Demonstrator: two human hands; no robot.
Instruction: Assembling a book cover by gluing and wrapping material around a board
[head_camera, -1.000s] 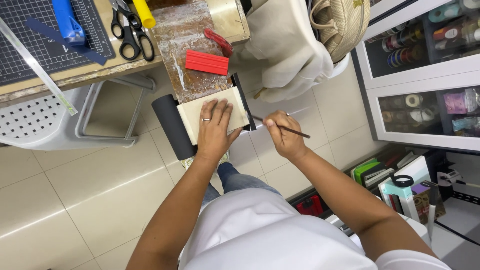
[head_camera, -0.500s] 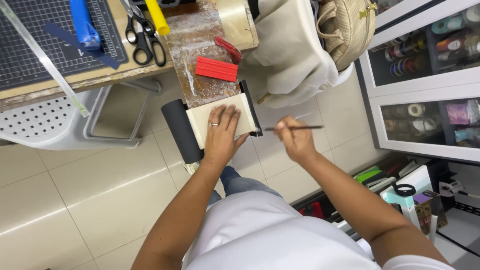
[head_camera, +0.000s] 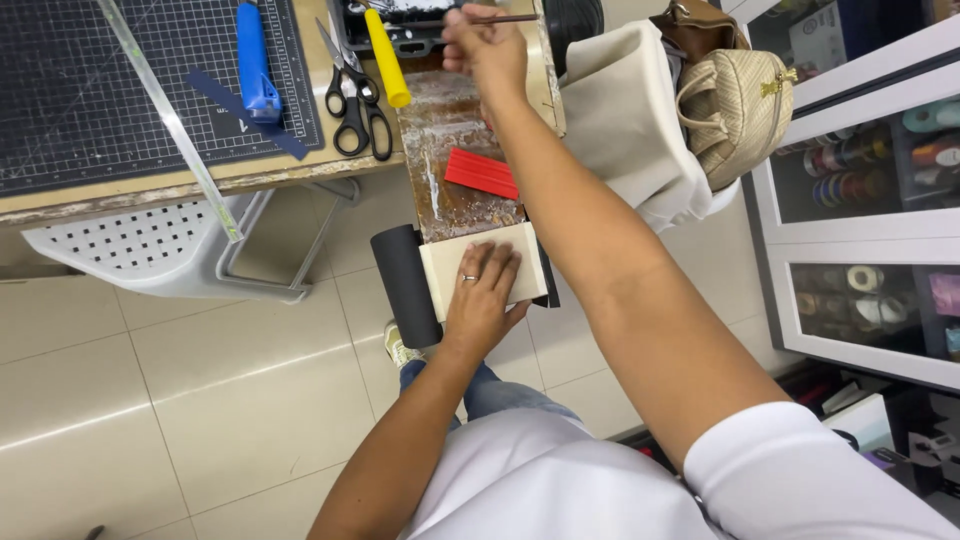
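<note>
Head view, looking down. Left hand (head_camera: 480, 305) spread flat, palm down, ring on one finger, pressing a cream rectangular sheet of stiff board (head_camera: 470, 275) that lies over a matte black rolled-edge cover (head_camera: 405, 285), both overhanging the near edge of the table (head_camera: 300, 165); not closed around anything, only weighing the board down. Right hand (head_camera: 487, 48) stretched far forward over the table, fingers pinched shut on a thin dark-handled brush (head_camera: 500, 19) held level, its tip over a black shallow tray (head_camera: 390, 30) at the top edge.

Between the hands, a glossy, stained brown work slab (head_camera: 440, 130) smeared with whitish dried glue, a ribbed red flat strip (head_camera: 481, 173) lying on it just beyond the cream board. Beside the slab: black-handled steel scissors (head_camera: 355, 95), a smooth yellow cylindrical handle (head_camera: 386, 60), a blue plastic utility tool (head_camera: 253, 65) resting on a dark gridded cutting mat (head_camera: 100, 90), a dark blue flat strip (head_camera: 245, 113) and a long clear ruler (head_camera: 170, 120) slanting off the table edge.

Under the table, a white perforated plastic chair seat (head_camera: 140, 250) above pale glossy floor tiles (head_camera: 150, 400). To the right, a cream canvas cloth (head_camera: 630, 110), a woven straw handbag (head_camera: 735, 100), and a white glass-fronted cabinet (head_camera: 860, 220) holding ribbon spools.
</note>
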